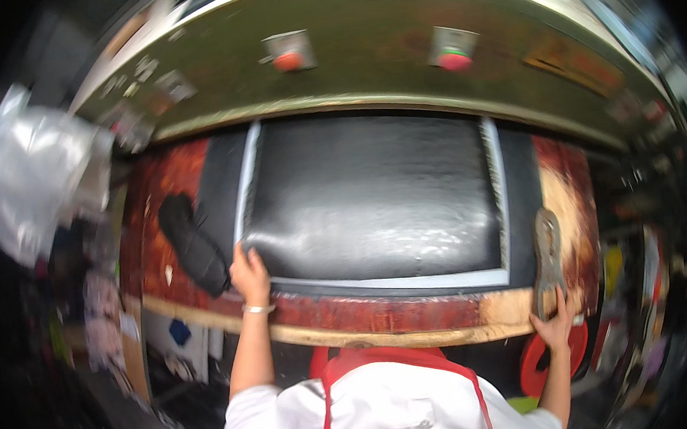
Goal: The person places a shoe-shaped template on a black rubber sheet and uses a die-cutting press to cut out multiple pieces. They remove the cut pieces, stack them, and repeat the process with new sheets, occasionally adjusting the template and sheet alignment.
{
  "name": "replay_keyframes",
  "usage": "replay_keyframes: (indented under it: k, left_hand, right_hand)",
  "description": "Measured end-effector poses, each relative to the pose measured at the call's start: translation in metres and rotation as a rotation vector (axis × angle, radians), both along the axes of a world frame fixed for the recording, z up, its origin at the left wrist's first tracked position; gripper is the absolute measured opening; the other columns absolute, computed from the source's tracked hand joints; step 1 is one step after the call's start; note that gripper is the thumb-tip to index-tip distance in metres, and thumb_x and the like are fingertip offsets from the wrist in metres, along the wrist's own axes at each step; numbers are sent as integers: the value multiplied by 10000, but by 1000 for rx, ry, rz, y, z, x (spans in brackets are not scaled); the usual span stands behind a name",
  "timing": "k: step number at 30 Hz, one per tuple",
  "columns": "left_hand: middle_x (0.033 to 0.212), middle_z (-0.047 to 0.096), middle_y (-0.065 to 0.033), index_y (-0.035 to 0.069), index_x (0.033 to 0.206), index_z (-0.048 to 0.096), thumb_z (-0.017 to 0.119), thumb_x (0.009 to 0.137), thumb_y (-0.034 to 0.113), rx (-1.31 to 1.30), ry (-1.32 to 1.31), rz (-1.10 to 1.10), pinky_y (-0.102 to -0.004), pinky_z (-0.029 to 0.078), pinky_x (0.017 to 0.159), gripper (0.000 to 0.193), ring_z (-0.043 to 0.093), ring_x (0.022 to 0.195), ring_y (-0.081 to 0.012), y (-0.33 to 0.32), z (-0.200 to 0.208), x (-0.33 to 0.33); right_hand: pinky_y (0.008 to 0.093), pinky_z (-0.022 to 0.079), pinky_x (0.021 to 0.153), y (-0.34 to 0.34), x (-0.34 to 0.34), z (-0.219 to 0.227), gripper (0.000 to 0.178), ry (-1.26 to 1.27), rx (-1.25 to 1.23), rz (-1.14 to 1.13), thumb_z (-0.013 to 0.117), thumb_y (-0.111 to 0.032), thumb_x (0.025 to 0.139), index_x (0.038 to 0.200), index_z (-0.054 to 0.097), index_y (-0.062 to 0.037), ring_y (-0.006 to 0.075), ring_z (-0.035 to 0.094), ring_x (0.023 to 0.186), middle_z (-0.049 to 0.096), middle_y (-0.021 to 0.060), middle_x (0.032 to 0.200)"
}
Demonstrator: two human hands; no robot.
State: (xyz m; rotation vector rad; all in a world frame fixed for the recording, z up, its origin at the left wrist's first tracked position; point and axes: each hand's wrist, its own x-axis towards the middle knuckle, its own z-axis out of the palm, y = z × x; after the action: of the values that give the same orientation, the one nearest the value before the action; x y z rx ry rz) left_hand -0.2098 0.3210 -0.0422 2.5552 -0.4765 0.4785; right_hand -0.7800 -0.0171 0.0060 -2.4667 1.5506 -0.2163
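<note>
A glossy black sheet (pixel 374 196) lies flat on the table over a white layer (pixel 412 281), whose edges show on its left, right and near sides. My left hand (pixel 251 277), with a bracelet at the wrist, is at the sheet's near left corner, its fingers closed on the edge there. At the table's right side my right hand (pixel 554 323) has its thumb and fingers around the near end of a grey-brown, shoe-sole-shaped piece (pixel 548 240). That piece points away from me. Motion blur softens the fingers.
A dark mat (pixel 521 194) lies under the sheets on the worn red-brown table (pixel 382 311). Left of the sheet rests a black, elongated bundle (pixel 190 241). A green machine beam (pixel 370 21) with two coloured buttons spans the far side. Clear plastic bags (pixel 46 179) hang at left.
</note>
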Motion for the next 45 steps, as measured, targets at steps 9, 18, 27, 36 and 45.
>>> replay_keyframes:
  k: [9, 18, 27, 36, 45]
  left_hand:
    - [829, 663, -217, 9, 1067, 613, 628, 873, 207, 108, 229, -228, -465, 491, 696, 277, 629, 748, -396, 1, 46, 22]
    - [903, 652, -165, -10, 1056, 591, 664, 860, 147, -222, 17, -292, -410, 442, 745, 261, 600, 803, -348, -8, 12, 29]
    - [787, 629, -141, -4, 1011, 601, 668, 860, 156, -222, 48, -328, -403, 407, 681, 230, 587, 717, -297, -13, 17, 36]
    - [764, 617, -124, -6, 1042, 578, 606, 898, 162, -136, 43, -348, -398, 391, 686, 224, 572, 727, -271, -45, 17, 64]
    - [852, 626, -172, -23, 1147, 566, 581, 879, 68, -176, 58, -400, -412, 422, 734, 283, 572, 786, -325, -101, 25, 116]
  right_hand:
    - [334, 445, 935, 34, 72, 50, 827, -729, 499, -194, 751, -73, 694, 1427, 369, -64, 224, 545, 1102, 514, 133, 1267]
    - [371, 433, 986, 103, 329, 66, 880, -914, 713, 245, 876, -177, 556, 1329, 485, -23, 247, 548, 1162, 549, 149, 1270]
    - [443, 424, 982, 199, 542, 37, 817, -249, 38, 293, 882, -304, 533, 1270, 574, -135, 404, 453, 1144, 455, 274, 1292]
    - [511, 378, 990, 193, 579, 19, 852, -222, -15, 309, 817, -359, 626, 1356, 472, -89, 483, 395, 1165, 321, 364, 1358]
    - [413, 443, 981, 71, 528, 11, 690, -688, 173, 330, 745, -125, 774, 1364, 416, 11, 362, 531, 1141, 471, 219, 1313]
